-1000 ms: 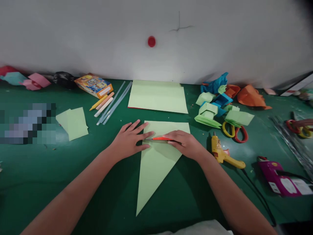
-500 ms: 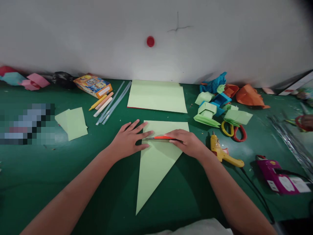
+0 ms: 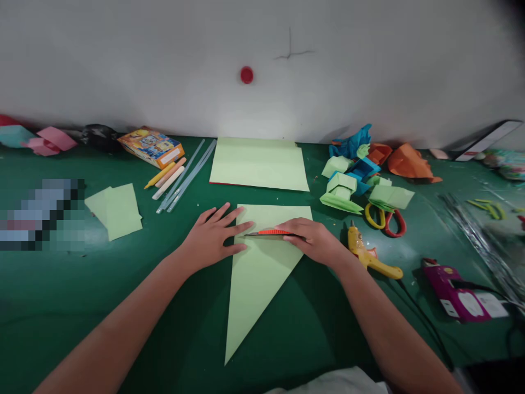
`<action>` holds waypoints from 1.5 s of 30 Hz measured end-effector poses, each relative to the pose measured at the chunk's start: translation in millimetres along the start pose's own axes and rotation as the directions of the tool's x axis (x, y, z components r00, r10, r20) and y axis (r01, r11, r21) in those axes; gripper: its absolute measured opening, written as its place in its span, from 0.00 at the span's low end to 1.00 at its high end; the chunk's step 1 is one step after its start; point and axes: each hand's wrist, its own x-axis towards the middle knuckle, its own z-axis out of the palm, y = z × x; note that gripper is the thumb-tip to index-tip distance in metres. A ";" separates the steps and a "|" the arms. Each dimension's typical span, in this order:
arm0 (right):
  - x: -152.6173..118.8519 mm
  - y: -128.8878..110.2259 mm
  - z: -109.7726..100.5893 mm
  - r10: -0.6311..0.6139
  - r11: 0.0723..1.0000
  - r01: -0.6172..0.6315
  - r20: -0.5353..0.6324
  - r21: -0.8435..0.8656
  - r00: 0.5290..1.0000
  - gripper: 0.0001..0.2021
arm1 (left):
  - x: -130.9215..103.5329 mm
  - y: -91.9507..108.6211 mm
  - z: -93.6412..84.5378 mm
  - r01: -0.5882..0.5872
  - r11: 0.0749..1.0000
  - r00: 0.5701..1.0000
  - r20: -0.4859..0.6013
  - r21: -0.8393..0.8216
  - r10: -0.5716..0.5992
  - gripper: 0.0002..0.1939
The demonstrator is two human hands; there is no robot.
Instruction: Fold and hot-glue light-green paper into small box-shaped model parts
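Observation:
A pale green sheet of paper [image 3: 262, 284], folded to a long point at its lower end, lies on the green table in front of me. My left hand [image 3: 211, 235] rests with spread fingers across the sheet's upper left edge. Gripped in my right hand [image 3: 307, 238] is an orange utility knife [image 3: 273, 232], lying level across the upper part of the paper. Its dark blade points left, the tip close to my left fingers. My right fingers cover the knife's right end.
Behind lies a stack of green paper [image 3: 258, 164]. Glue sticks [image 3: 186, 178], crayons [image 3: 164, 176] and a box [image 3: 151, 146] stand to the left. On the right are folded paper pieces [image 3: 342, 186], scissors [image 3: 396, 223], a yellow glue gun [image 3: 369, 257] and a purple power strip [image 3: 455, 290].
The view has shifted slightly, so most things appear a little further left. The knife's tip sits slightly farther right from the paper's left edge; both hands keep nearly the same pose.

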 end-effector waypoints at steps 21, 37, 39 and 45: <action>-5.7 3.7 -8.0 0.003 1.000 -0.003 0.001 0.000 1.000 0.16 | -1.0 -2.6 4.0 -0.013 1.000 0.999 -0.046 -0.009 0.012 0.29; -13.7 6.9 -14.0 0.035 0.999 -0.035 -0.002 -0.029 0.999 0.16 | 0.6 -2.0 2.2 -0.007 1.000 1.000 -0.027 0.010 0.007 0.29; -13.7 6.1 -15.0 0.037 0.999 -0.038 -0.005 -0.027 0.999 0.16 | 0.6 -2.4 2.9 -0.012 1.000 1.000 -0.026 0.022 0.013 0.28; -13.8 4.6 -19.2 0.047 0.998 -0.047 -0.006 -0.031 0.999 0.15 | 0.1 -3.1 4.5 -0.017 1.000 0.999 -0.038 0.009 0.017 0.29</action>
